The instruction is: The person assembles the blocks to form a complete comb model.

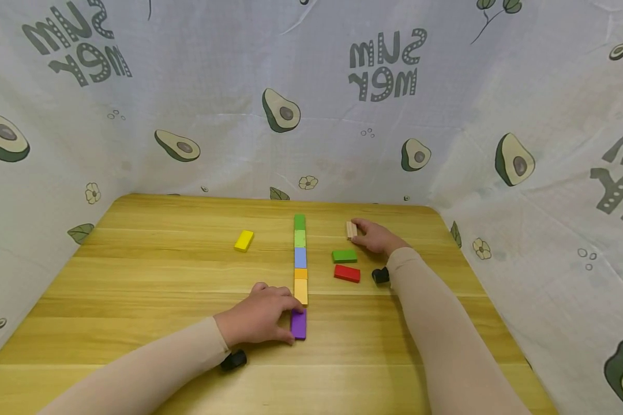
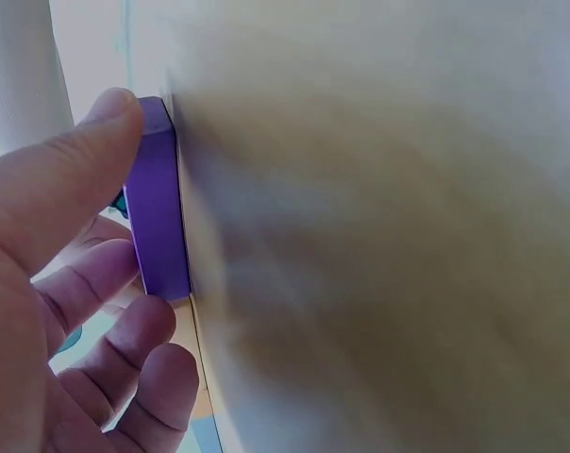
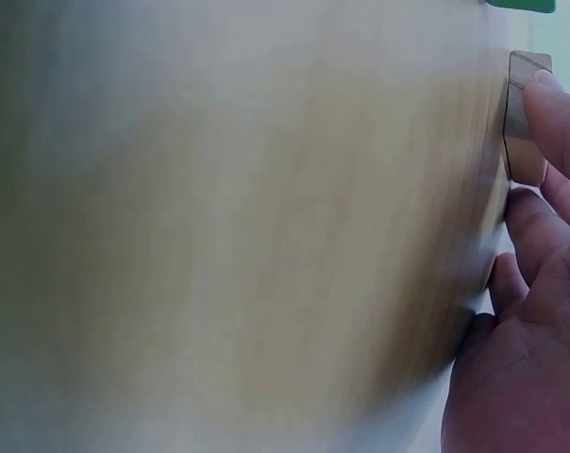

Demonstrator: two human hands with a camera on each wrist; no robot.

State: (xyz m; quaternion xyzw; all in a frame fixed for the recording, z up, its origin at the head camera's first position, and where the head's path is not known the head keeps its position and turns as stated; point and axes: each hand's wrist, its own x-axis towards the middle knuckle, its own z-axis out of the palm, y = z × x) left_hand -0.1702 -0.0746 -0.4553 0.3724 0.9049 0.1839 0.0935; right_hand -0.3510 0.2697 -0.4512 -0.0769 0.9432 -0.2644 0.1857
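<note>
L hand [image 1: 258, 317] pinched purple block [image 1: 299, 325], at near end of block row [image 1: 300, 257]. Row ran up mid tabletop [image 1: 145, 276] to nr far edge. R hand [image 1: 376, 237] pinched plain wood block [image 1: 351, 230], also nr far edge, R of row. Loose green block [image 1: 344, 256] & red block [image 1: 346, 274] lay btwn row & R edge, yellow block [image 1: 244, 241] btwn row & L edge.

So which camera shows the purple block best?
The left wrist view: the purple block looks big and close there, gripped by the left hand. The head view shows it small, at the near end of the row of blocks. The right wrist view doesn't show it.
</note>
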